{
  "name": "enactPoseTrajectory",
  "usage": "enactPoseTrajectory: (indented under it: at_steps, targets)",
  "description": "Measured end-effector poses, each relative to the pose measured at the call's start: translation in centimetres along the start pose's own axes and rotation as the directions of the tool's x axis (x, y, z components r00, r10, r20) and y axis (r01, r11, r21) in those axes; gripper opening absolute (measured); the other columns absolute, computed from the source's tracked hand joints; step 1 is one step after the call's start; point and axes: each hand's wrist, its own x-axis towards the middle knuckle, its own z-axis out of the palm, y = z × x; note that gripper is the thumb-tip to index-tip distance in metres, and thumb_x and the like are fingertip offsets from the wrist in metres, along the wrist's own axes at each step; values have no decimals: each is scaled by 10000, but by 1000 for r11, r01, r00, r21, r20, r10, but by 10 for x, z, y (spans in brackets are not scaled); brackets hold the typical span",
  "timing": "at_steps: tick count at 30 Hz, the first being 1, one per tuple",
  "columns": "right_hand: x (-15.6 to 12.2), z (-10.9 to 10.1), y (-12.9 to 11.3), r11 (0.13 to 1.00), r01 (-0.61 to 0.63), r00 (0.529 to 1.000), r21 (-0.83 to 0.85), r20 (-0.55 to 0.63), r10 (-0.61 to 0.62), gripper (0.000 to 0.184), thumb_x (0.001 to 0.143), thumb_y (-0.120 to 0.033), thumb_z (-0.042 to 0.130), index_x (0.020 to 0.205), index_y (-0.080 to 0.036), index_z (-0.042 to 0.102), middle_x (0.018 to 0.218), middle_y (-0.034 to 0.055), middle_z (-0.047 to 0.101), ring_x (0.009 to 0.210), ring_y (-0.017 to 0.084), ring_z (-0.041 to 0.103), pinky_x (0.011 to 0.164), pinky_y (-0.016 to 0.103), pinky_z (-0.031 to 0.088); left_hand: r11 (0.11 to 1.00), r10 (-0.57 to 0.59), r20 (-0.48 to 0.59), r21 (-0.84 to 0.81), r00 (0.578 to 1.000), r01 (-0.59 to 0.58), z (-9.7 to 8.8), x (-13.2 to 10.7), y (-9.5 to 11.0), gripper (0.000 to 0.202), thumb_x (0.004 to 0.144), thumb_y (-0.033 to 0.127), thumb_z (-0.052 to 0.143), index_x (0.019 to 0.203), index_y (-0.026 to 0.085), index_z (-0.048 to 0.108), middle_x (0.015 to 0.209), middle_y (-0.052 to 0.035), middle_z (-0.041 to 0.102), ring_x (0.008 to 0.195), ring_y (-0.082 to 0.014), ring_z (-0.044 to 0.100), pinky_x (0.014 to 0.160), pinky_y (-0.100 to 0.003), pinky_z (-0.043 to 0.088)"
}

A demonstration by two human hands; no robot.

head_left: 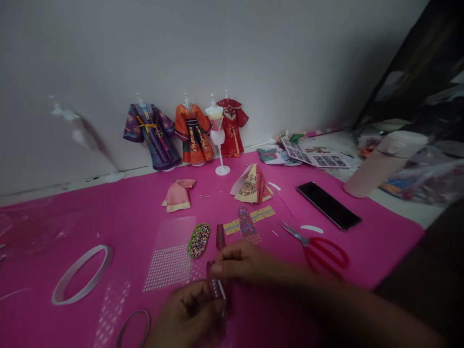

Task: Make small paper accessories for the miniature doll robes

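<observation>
Low in the middle of the view, my left hand [192, 309] grips the lower part of a small dark red patterned strip [213, 285] with a pale edge and light dots. My right hand [242, 261] pinches its upper end. A matching dark red piece [220, 237] lies just beyond my right fingertips. Beside it are a yellow patterned strip [267, 212] and a purple-red patterned panel [247, 224] laid across it. To the left sit an oval green tray of mixed beads [199, 240] and a clear sheet of small gems [168, 266].
Red-handled scissors [308, 241], a phone [329, 205] and a pinkish bottle [384, 164] stand to the right. Doll dresses on stands, including a purple robe [150, 130], line the wall. Tape rolls, one white [82, 273], lie left. A pink top [179, 194] and small skirt [252, 184] lie mid-table.
</observation>
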Motion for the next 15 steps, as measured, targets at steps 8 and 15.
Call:
enactPoseTrajectory:
  at_steps: [8, 15]
  targets:
    - [3, -2, 3, 995, 82, 995, 52, -59, -79, 175, 694, -295, 777, 734, -169, 662, 689, -16, 625, 635, 118, 550, 607, 257, 414, 1000, 12, 77, 7, 997, -13, 0, 3, -6, 265, 681, 367, 757, 632, 179, 577, 506, 64, 553, 460, -92, 491, 497, -229, 355]
    - [3, -6, -2, 982, 188, 976, -10, -109, -188, 212, 718, -350, 744, 721, -186, 610, 631, -49, 552, 565, 99, 479, 565, 252, 388, 998, 35, 94, 39, 995, -39, 2, 4, -6, 228, 697, 258, 696, 571, 197, 516, 451, 85, 511, 422, -82, 466, 480, -223, 351]
